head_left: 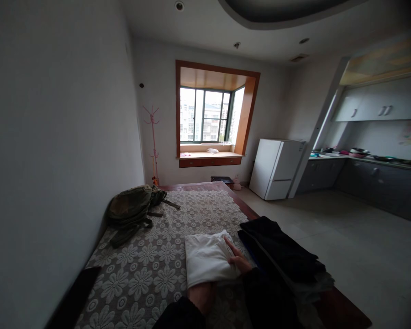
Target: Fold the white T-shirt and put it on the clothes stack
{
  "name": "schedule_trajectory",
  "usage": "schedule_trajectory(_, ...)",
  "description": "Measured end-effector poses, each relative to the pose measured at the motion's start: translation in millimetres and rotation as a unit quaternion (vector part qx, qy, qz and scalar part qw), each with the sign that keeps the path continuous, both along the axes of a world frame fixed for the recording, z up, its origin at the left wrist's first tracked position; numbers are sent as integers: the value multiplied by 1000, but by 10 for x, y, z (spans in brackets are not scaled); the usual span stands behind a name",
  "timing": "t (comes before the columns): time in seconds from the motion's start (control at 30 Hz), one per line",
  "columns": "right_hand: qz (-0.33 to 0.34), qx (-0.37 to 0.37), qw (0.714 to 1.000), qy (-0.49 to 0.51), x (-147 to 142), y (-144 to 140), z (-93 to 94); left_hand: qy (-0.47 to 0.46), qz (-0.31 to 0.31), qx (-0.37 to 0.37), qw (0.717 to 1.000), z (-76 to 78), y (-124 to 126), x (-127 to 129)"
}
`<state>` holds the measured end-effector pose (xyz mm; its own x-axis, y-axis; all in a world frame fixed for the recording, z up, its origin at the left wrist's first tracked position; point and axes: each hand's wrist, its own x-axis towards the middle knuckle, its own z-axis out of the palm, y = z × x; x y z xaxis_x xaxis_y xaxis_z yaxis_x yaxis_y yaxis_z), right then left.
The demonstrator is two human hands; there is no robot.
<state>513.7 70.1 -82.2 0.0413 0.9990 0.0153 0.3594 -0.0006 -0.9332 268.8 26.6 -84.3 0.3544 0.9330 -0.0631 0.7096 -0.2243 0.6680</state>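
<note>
Low in the middle of the frame, a folded white cloth [207, 261] lies on a bed cover [147, 269] patterned with flowers. The right hand [238, 261] rests flat on the cloth's right edge, fingers stretched out. The left hand is under the cloth's near edge, with only its wrist showing. Just right of the cloth sits a pile of dark clothes [284, 253]. A green backpack [132, 212] lies at centre left against the wall. A window [210, 114] is at upper centre, a white fridge [277, 169] to its right.

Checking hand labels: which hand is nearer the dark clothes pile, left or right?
Right. The right hand lies on the folded white cloth at its right edge, just beside the dark clothes pile. The left hand is tucked under the cloth's near edge, mostly hidden, farther from the pile.
</note>
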Motion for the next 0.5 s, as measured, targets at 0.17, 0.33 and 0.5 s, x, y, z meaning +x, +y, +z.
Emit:
schedule_trajectory(0.17,-11,-17,1000,19,128,-51,-11,8,-90,73,993,22,-71,-22)
schedule_trajectory(0.33,3,-30,999,44,220,-93,185,76,-131,92,984,225,-166,-34)
schedule_trajectory(0.5,2,-45,996,78,333,-93,151,110,-137,66,982,370,-193,-51)
